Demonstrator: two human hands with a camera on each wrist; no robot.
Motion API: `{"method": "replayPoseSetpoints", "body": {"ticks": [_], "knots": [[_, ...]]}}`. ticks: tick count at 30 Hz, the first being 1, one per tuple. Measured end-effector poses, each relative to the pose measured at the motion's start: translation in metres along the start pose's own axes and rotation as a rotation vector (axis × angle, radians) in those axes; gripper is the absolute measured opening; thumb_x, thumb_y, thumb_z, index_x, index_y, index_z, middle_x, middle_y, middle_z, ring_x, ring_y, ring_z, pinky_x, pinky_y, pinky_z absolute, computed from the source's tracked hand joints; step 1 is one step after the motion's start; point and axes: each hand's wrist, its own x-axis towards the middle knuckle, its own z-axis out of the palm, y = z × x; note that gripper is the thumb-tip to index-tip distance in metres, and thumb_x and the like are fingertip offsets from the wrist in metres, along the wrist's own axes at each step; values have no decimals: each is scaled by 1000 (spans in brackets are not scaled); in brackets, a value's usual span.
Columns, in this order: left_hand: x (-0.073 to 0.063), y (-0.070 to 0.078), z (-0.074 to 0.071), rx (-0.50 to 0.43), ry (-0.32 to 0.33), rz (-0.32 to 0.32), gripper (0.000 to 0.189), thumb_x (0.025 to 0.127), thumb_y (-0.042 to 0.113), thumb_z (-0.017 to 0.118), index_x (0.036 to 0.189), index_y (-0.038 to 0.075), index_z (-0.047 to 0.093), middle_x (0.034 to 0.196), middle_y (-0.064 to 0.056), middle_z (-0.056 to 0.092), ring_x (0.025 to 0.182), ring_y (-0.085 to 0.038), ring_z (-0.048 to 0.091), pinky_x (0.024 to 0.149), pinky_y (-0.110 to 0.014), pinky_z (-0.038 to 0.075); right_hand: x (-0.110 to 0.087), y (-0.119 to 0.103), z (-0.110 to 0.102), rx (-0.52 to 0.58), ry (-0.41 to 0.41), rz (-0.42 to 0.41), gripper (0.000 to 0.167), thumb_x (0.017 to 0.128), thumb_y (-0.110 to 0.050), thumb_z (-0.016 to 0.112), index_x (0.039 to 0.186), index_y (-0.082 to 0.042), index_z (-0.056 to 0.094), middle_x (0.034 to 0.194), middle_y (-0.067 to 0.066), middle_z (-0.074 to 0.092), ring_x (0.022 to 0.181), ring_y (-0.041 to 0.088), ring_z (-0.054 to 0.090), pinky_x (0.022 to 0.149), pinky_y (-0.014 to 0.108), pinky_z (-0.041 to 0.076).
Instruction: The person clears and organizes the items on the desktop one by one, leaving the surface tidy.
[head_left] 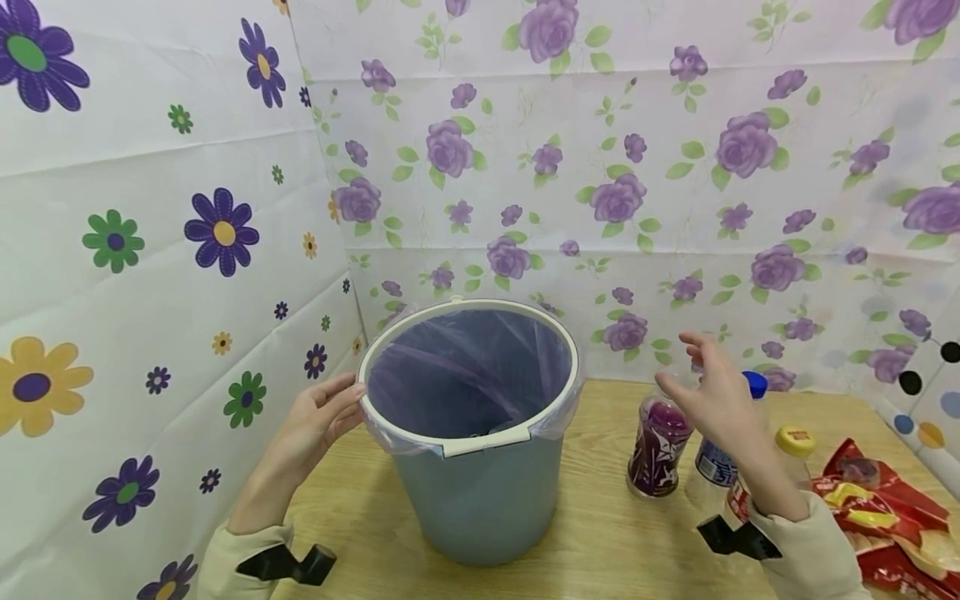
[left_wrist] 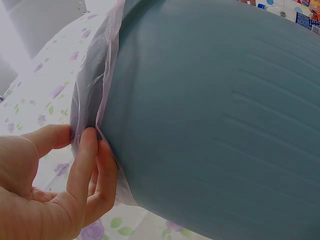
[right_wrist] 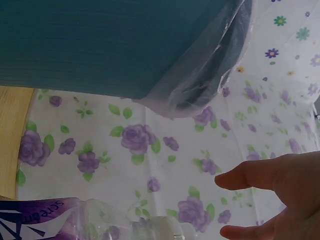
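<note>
A blue-grey trash bin (head_left: 480, 508) with a white rim and a clear plastic liner (left_wrist: 107, 55) folded over its edge stands upright on the table. My left hand (head_left: 318, 425) pinches the bin's rim at its left side, thumb on one side and fingers on the other, over the liner. A bottle (head_left: 658, 450) with a purple label stands to the right of the bin. Close to its top, my right hand (head_left: 716, 400) is raised with thumb and fingers spread apart, holding nothing. In the right wrist view the bottle's white cap (right_wrist: 167, 229) lies just beside the fingertips.
Behind the right forearm stand a blue-capped bottle (head_left: 754, 385) and a yellow-capped bottle (head_left: 795, 442). Red snack wrappers (head_left: 877, 508) lie at the right of the wooden table (head_left: 600, 542). Flower-patterned sheets (head_left: 525, 208) hang behind and at the left.
</note>
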Motion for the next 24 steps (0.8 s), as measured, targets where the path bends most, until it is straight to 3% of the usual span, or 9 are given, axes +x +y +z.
{"method": "replayPoseSetpoints", "body": {"ticks": [7, 17, 24], "knots": [[1, 0, 0, 5, -2, -12, 62, 101, 19, 50, 146, -14, 23, 147, -35, 30, 111, -3, 61, 93, -15, 51, 0, 15, 12, 14, -108, 64, 81, 91, -28, 65, 149, 4, 18, 141, 42, 34, 122, 57, 42, 91, 67, 45], [0, 0, 0, 14, -2, -12, 62, 101, 19, 50, 146, -14, 23, 148, -35, 29, 110, -2, 61, 93, -14, 51, -3, 36, 30, -9, -148, 94, 90, 87, -19, 71, 144, 19, 13, 127, 45, 42, 110, 55, 52, 82, 58, 52], [1, 0, 1, 21, -6, -8, 61, 101, 19, 49, 146, -13, 24, 149, -34, 29, 111, -2, 61, 93, -15, 51, -4, 42, 35, -10, -168, 102, 93, 82, -16, 74, 144, 16, 13, 125, 43, 45, 110, 55, 51, 83, 60, 51]]}}
